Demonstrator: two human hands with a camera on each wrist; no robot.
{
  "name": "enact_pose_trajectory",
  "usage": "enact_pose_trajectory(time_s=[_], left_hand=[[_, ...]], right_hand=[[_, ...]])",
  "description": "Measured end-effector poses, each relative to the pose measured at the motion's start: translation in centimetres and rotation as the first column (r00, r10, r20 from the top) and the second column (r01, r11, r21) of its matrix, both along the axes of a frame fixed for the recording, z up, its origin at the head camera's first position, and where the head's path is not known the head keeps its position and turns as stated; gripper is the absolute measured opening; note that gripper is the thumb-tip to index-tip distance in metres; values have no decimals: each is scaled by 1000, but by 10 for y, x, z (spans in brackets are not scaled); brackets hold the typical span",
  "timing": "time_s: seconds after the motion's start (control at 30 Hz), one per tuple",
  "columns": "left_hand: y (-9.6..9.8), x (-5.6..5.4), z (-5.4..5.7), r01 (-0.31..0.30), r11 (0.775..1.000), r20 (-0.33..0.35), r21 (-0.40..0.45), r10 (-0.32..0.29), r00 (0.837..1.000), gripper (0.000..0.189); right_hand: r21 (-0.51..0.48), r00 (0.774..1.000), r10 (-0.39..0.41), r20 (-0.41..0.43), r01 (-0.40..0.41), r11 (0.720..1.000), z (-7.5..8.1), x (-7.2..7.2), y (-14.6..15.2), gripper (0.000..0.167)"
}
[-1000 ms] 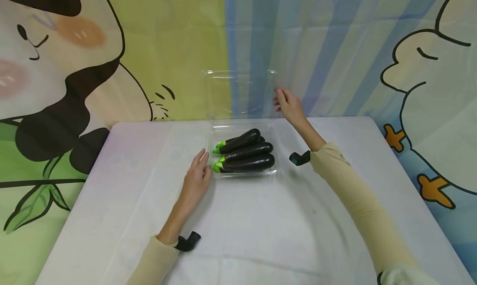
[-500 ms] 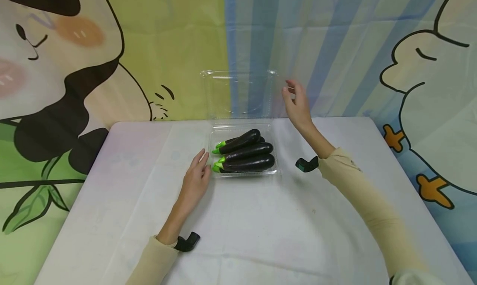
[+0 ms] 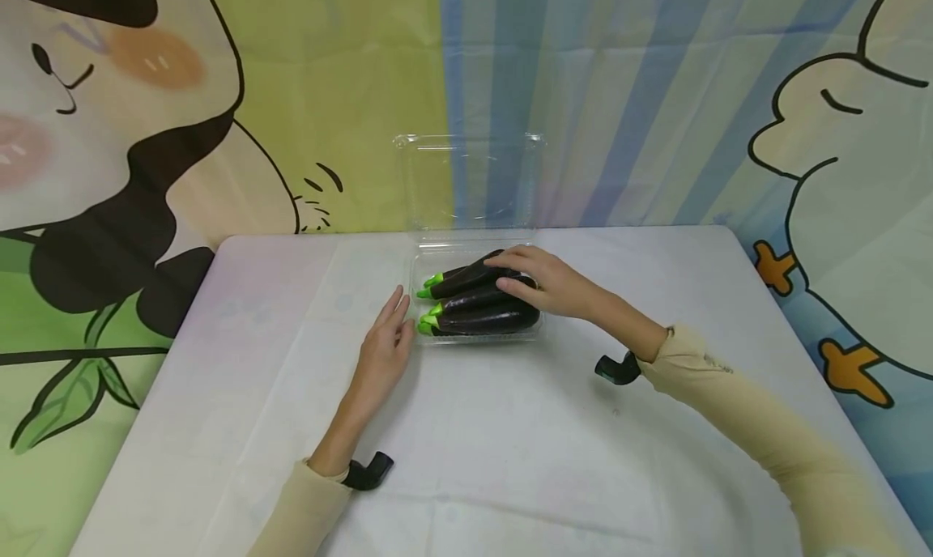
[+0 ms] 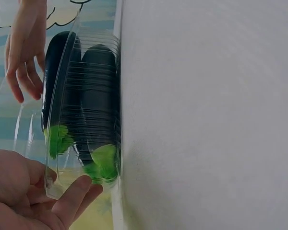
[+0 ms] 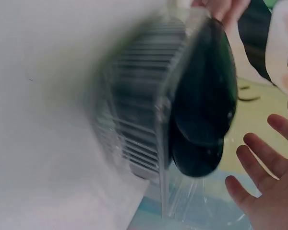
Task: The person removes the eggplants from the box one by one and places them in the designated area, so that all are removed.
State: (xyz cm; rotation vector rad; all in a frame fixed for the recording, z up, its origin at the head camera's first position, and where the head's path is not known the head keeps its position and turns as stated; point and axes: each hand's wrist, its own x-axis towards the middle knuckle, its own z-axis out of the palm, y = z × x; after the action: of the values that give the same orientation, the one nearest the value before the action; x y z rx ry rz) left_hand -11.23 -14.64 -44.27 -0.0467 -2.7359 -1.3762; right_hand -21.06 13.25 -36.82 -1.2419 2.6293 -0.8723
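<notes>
Several dark eggplants [image 3: 484, 318] with green stem ends lie side by side in a clear plastic clamshell box [image 3: 477, 340], and its lid [image 3: 466, 139] stands raised at the back. My left hand [image 3: 382, 353] rests against the box's left side with straight fingers; in the left wrist view its fingertips touch the near corner of the ribbed wall [image 4: 69, 165]. Above the right ends of the eggplants hovers my right hand [image 3: 550, 283], partly hiding the rear ones. Its fingers [image 5: 264, 151] are spread and apart from the eggplants [image 5: 204, 96] in the right wrist view.
A white cloth [image 3: 466, 444] covers the table under the box. Behind it hangs a printed backdrop [image 3: 350, 79] with cartoon animals, close to the raised lid. Each wrist carries a small black camera mount [image 3: 618, 368].
My right hand has left the lid's right edge, first swinging outward, then coming forward and down over the eggplants. The left hand and the box stay in place.
</notes>
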Motion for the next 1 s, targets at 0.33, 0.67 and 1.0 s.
enact_pose_trajectory(time_s=[0.33, 0.67, 1.0], left_hand=[[1, -2, -3, 8, 1000, 3, 4, -8, 1000, 48], [0, -2, -3, 5, 1000, 31, -7, -5, 1000, 49], [-1, -4, -3, 6, 1000, 34, -10, -6, 999, 49]], right_hand=[[127, 910, 193, -368, -156, 980, -17, 31, -12, 37], [158, 854, 251, -456, -199, 967, -22, 31, -19, 37], [192, 884, 259, -390, -197, 961, -23, 29, -29, 46]])
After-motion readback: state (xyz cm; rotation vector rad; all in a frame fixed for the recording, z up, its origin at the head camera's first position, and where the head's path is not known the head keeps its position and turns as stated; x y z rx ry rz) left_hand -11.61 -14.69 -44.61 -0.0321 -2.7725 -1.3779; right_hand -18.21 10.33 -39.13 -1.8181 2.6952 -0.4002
